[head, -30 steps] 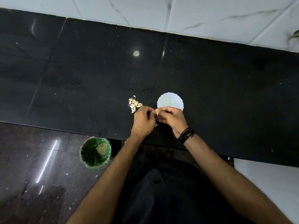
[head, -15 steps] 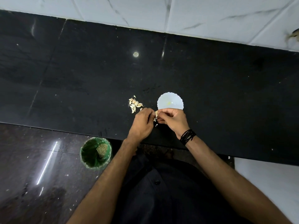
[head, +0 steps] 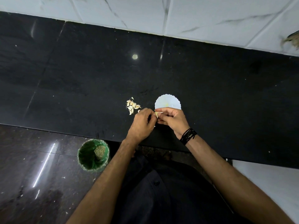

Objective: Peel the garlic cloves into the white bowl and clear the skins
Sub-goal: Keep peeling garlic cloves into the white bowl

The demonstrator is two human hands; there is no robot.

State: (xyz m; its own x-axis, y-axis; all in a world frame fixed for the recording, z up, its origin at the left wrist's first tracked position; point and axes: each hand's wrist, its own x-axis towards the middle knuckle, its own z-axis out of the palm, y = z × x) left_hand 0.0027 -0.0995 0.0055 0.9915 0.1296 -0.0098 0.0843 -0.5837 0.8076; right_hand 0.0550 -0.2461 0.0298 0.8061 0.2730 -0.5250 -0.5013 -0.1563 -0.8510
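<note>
Garlic clove [head: 156,114] sits mid-frame, pinched by both hands — left hand [head: 142,123], right hand [head: 172,119]. Best to pull skin gently, staying near the white bowl [head: 168,101] — loose cloves [head: 132,105] wait left.

Dim, glare spot on glossy countertop [head: 135,56]
</note>
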